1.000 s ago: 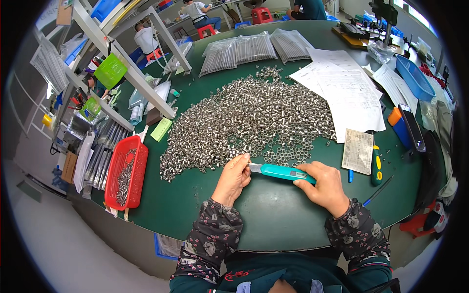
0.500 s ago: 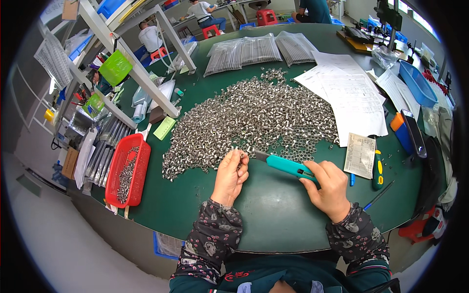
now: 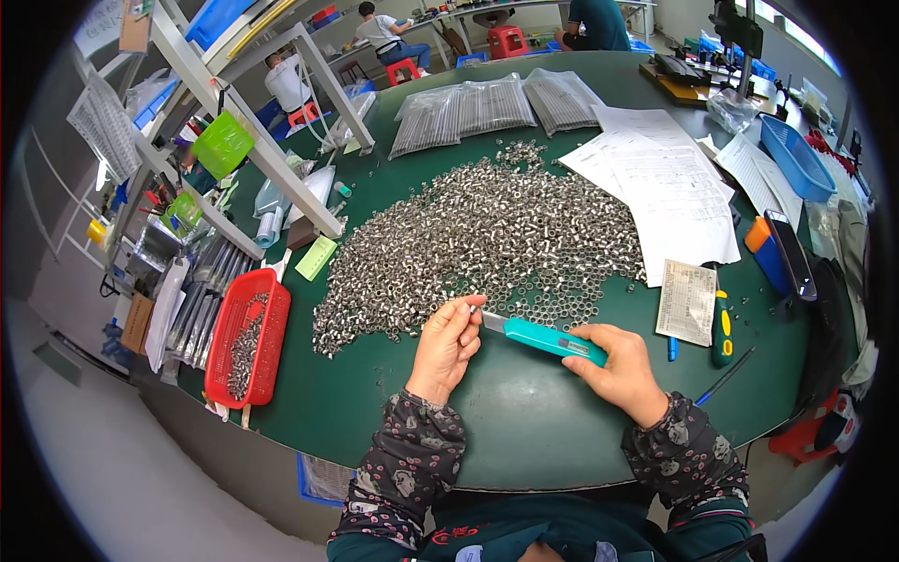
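A teal utility knife (image 3: pixel 545 338) is gripped in my right hand (image 3: pixel 623 367), its blade pointing left. The blade's tip meets the fingertips of my left hand (image 3: pixel 447 348), whose thumb and forefinger pinch a small metal ring (image 3: pixel 475 309), mostly hidden by the fingers. Just beyond both hands spreads a wide pile of small silvery metal rings (image 3: pixel 487 234) on the green table (image 3: pixel 534 426). At the left edge stands a red plastic basket (image 3: pixel 279 323) with more such metal pieces in it.
Bagged metal tubes (image 3: pixel 496 105) lie at the table's far side. Paper sheets (image 3: pixel 670 192), a printed card (image 3: pixel 686 302), a yellow-green screwdriver (image 3: pixel 722 328) and a phone (image 3: pixel 789 253) are at the right. A white shelf frame (image 3: pixel 281 169) rises at the left. Other people sit farther back.
The knife's blade has come to the left fingertips, and my right hand has shifted slightly left and lower. My left forefinger now reaches over the pinched ring. The view has tilted slightly.
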A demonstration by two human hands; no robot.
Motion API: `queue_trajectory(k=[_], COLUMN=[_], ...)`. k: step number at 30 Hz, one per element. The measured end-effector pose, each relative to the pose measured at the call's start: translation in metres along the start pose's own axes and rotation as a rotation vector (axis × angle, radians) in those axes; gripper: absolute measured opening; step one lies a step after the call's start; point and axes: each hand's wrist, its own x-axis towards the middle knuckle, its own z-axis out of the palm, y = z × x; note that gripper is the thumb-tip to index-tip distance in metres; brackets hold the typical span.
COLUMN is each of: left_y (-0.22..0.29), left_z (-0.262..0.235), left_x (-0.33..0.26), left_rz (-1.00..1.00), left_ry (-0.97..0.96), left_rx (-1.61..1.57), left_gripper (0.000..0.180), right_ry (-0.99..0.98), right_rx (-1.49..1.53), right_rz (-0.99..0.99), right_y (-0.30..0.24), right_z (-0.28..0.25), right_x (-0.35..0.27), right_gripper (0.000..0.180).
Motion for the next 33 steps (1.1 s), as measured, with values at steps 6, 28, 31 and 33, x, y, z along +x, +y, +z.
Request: queue_trajectory(k=[6, 28, 31, 33], left_y=[0.000, -0.009, -0.007, -0.006], left_z=[0.000, 0.007, 0.004, 0.003], left_x=[0.000, -0.003, -0.004, -0.005], left_rz=[-0.019, 0.016, -0.049, -0.069], left_ry=[-0.014, 0.098, 0.084, 0.082], left_rx=[-0.076, 0.086, 0.022, -0.043], left_gripper=[0.019, 0.019, 0.019, 0.019], right_ry=[-0.039, -0.011, 0.100, 0.151], right_rx=[0.074, -0.004, -0.299, -0.311], right_rz=[0.073, 0.015, -0.241, -0.333], right_y=[-0.001, -0.001, -0.015, -0.013], right_z=[0.000, 0.002, -0.002, 0.000], right_x=[0.001, -0.001, -0.002, 0.001], right_gripper=[0.028, 0.027, 0.027, 0.026])
